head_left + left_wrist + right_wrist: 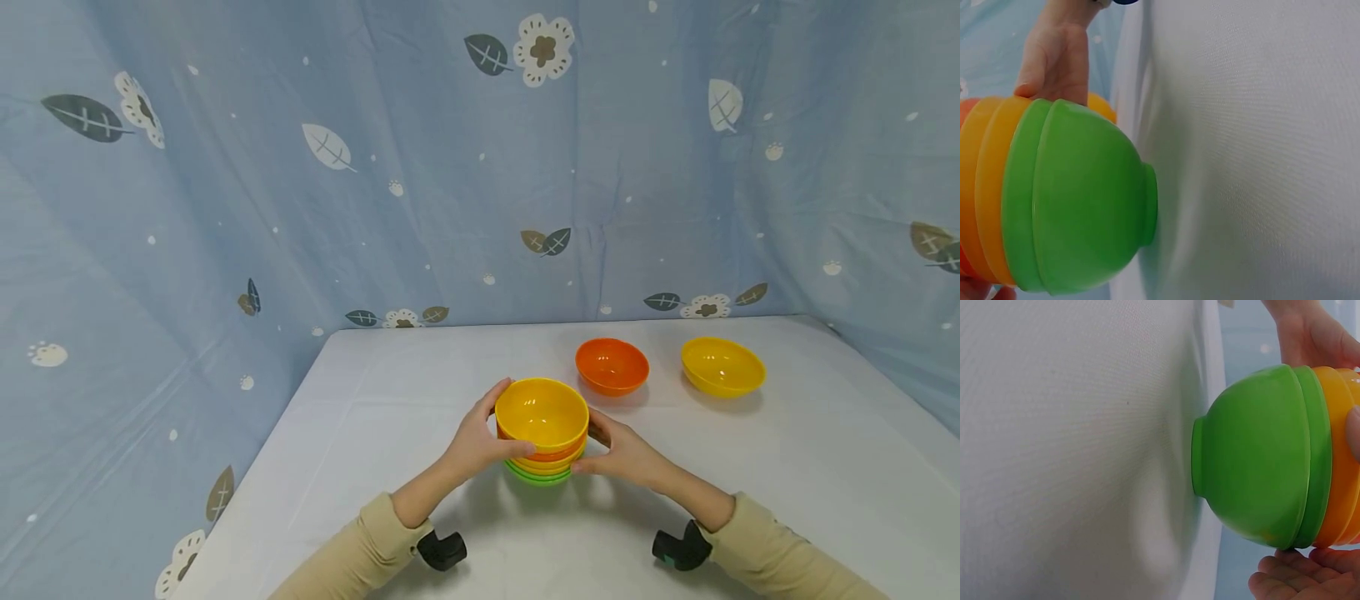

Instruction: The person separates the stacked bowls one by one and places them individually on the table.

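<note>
Left hand: gripping the left side of the bowl stack, thumb lying across its near side.
Right hand: gripping the right side, its fingers reaching round farther back than the thumb.
Bowl stack: being held upright between both hands at the middle of the white table, yellow showing on top, orange and yellow below, green lowest (whether its foot is touching down, I cannot tell).
Farther back: an orange bowl and, to its right, a yellow bowl sitting apart.
</note>
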A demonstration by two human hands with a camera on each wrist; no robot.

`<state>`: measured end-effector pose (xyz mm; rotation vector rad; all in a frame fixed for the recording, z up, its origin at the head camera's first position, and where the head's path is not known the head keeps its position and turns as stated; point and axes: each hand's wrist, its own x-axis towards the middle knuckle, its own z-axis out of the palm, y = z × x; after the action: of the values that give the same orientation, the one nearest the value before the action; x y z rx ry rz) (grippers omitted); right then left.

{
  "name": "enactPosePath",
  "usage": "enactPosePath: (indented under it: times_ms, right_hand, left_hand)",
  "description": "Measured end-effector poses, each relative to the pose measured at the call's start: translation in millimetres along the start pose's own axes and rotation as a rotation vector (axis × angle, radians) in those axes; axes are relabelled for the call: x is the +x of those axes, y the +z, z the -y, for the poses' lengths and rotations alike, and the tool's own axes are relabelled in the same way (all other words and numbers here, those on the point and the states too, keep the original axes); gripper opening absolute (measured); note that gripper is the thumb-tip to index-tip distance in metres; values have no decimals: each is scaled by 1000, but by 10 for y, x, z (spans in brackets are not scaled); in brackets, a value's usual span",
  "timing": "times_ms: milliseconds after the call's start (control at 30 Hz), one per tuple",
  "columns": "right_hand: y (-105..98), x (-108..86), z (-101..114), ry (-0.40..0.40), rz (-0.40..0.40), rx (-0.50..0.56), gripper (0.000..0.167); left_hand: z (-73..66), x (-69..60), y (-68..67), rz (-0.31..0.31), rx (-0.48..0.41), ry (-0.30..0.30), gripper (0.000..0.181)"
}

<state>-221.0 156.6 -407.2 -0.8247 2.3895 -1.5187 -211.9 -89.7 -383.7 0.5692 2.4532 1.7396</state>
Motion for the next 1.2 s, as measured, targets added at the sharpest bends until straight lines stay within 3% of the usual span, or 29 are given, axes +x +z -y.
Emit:
enactPosePath:
  times_ms: [667,1200]
  right_hand:
    - [-5,13,-39,-16,5,-5,85]
    - [-9,6,-2,-17,8,9,83]
  left_hand:
    - [-129,81,-147,-46,-55,18,93]
    - [-231,214,-416,-169,-77,25,93]
